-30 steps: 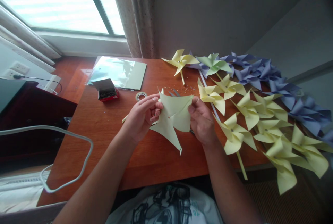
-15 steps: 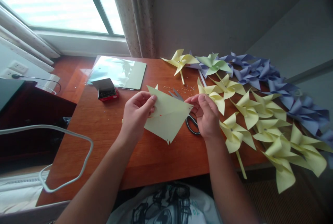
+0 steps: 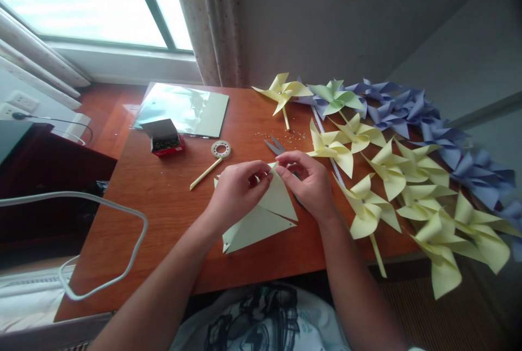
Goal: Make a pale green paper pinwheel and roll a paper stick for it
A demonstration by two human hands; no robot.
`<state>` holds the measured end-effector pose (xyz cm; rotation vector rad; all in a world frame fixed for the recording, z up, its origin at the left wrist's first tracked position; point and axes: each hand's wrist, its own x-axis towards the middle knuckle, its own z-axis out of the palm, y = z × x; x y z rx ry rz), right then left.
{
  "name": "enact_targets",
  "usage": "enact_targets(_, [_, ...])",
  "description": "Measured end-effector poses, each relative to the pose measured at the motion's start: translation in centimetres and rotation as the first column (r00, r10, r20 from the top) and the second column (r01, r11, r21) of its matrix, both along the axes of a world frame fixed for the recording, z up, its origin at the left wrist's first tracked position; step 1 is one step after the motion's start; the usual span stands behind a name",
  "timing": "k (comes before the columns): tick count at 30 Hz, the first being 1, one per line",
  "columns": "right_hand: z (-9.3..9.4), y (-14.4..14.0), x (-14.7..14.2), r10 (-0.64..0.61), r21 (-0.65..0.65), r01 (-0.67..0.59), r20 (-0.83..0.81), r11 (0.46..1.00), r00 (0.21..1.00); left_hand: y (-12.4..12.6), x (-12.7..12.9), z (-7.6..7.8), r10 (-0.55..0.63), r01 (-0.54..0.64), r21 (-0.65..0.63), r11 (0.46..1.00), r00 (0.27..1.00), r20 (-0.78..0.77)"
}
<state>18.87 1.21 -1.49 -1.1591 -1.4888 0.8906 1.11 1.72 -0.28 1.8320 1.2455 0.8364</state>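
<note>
A pale yellow paper square (image 3: 256, 226), slit in from its corners and with small holes near the corner tips, is between my hands just above the table. My left hand (image 3: 242, 185) pinches its far corner, fingers closed at the edge. Close beside it, my right hand (image 3: 308, 179) pinches the same corner between thumb and fingers. Scissors (image 3: 275, 146) lie beyond, partly covered by my right hand. To the left are a roll of tape (image 3: 221, 149) and a rolled yellow paper stick (image 3: 206, 174), its end by the roll.
A red box (image 3: 167, 145) of small dark pieces stands open at the left, before a glossy pack of paper (image 3: 183, 111). Yellow pinwheels (image 3: 365, 207), a green pinwheel (image 3: 335, 98) and purple pinwheels (image 3: 481, 174) spread along the right. A white cable (image 3: 136, 253) loops over the left edge.
The paper has turned and come lower and nearer to me. My hands have moved together at one corner. The tape roll and paper stick now show at the left.
</note>
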Motion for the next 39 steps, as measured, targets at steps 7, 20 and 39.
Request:
enact_targets(7, [0.4,-0.1,0.0,0.057,0.043,-0.058,0.024,0.997,0.998,0.0,0.0,-0.3,-0.024,0.038,-0.085,0.996,0.988,0.154])
enact_targets(20, [0.8,-0.1,0.0,0.073,0.136,-0.083,0.078,0.987,0.994,0.2,0.0,0.2,0.095,0.063,-0.353,0.933,0.907,0.411])
enact_targets(39, [0.5,-0.3,-0.1,0.046,-0.034,-0.047,-0.021,0.998,0.999,0.1,0.4,0.5,0.171,-0.007,-0.338,0.941,0.873,0.458])
